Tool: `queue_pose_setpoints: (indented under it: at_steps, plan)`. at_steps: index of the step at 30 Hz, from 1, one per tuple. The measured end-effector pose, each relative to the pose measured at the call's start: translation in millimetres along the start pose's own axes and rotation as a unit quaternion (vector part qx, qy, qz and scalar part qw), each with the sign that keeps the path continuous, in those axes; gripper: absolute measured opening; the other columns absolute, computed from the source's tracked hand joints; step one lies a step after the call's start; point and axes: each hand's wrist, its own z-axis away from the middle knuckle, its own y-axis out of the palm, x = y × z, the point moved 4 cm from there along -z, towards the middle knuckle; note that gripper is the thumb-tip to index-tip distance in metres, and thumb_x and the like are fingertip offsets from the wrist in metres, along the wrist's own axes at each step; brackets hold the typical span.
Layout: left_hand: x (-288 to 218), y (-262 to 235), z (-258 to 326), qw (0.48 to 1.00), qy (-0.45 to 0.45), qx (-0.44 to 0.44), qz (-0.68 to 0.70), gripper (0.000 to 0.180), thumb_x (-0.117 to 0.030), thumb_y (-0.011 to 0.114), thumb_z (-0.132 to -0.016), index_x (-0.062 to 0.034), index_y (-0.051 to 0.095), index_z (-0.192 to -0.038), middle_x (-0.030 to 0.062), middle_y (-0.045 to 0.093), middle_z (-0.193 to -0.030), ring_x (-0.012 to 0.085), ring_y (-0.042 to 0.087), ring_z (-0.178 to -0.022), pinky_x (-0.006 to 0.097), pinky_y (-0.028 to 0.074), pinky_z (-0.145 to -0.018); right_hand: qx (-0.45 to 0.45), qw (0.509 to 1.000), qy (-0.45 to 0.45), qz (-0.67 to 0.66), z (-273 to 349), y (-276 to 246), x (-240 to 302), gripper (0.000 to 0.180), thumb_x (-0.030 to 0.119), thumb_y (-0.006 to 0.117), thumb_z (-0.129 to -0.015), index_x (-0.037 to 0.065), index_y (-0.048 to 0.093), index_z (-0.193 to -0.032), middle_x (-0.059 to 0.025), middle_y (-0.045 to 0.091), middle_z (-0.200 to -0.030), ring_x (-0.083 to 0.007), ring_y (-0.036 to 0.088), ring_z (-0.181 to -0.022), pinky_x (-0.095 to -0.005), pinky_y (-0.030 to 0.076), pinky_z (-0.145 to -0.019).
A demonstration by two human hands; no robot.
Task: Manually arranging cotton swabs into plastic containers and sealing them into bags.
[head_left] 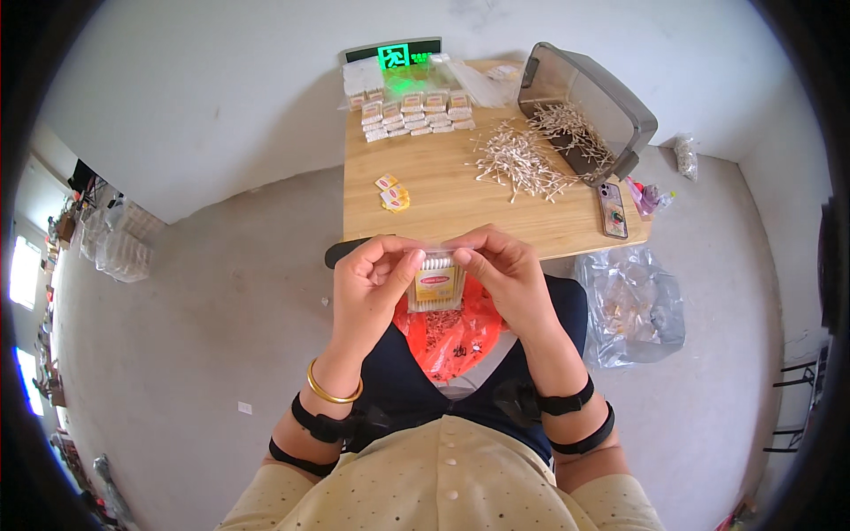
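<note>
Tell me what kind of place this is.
Probably a small, makeshift packing spot in a bare concrete room. A low wooden table holds loose cotton swabs and rows of filled packets, while both hands hold a small clear packet of swabs.

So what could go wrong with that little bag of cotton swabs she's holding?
The small clear bag of swabs is pinched only at its top by the left hand and right hand; it might slip into the red bag on the lap. Loose swabs lie near the table edge and could roll off.
</note>
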Motion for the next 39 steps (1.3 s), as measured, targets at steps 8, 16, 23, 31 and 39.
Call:
queue_pose_setpoints:
  at_steps: [8,16,23,31,39]
  plan:
    - [28,-8,-6,0.999,-0.047,-0.012,0.01,0.017,-0.006,0.067,-0.101,0.0091,0.07,-0.108,0.0071,0.073,-0.1,0.0091,0.068,-0.093,0.023,0.055,-0.083,-0.052,0.996,0.065,0.015,-10,-5,-27,0.019,0.012,0.069,-0.101,-0.005,0.07,-0.107,-0.0051,0.073,-0.1,-0.0092,0.065,-0.093,-0.0262,0.053,-0.085]
    - [52,-16,-18,0.994,-0.091,-0.012,-0.052,0.018,-0.009,0.069,-0.099,0.0069,0.072,-0.106,0.0087,0.076,-0.103,0.0101,0.07,-0.094,0.025,0.055,-0.086,-0.074,0.988,0.023,0.131,-23,-15,-55,0.015,0.013,0.074,-0.095,-0.003,0.073,-0.096,-0.0066,0.072,-0.087,-0.0105,0.065,-0.083,-0.0282,0.051,-0.077]
    - [69,-19,-38,0.991,-0.069,-0.007,-0.111,0.016,-0.01,0.073,-0.095,0.0046,0.073,-0.102,0.0115,0.077,-0.103,0.0147,0.072,-0.095,0.03,0.056,-0.09,-0.075,0.969,0.019,0.234,-40,-21,-53,0.014,0.011,0.077,-0.091,-0.002,0.072,-0.093,-0.0096,0.07,-0.086,-0.0178,0.066,-0.083,-0.0318,0.051,-0.08]
    - [130,-20,-62,0.956,-0.015,-0.081,-0.282,0.015,-0.009,0.077,-0.089,0.0014,0.068,-0.087,0.0094,0.077,-0.096,0.0191,0.071,-0.078,0.032,0.057,-0.076,-0.106,0.954,-0.023,0.279,-63,-52,-109,0.016,0.014,0.08,-0.088,0.001,0.071,-0.09,-0.0073,0.065,-0.087,-0.0192,0.062,-0.082,-0.0324,0.051,-0.081]
    - [192,-23,-67,0.983,-0.09,-0.073,-0.14,0.018,-0.008,0.078,-0.091,-0.0009,0.062,-0.085,0.0096,0.075,-0.097,0.0071,0.063,-0.073,0.025,0.052,-0.068,-0.104,0.966,0.068,0.227,-71,-79,-170,0.018,0.017,0.082,-0.087,0.003,0.071,-0.09,-0.0051,0.064,-0.088,-0.0158,0.06,-0.082,-0.031,0.048,-0.079]
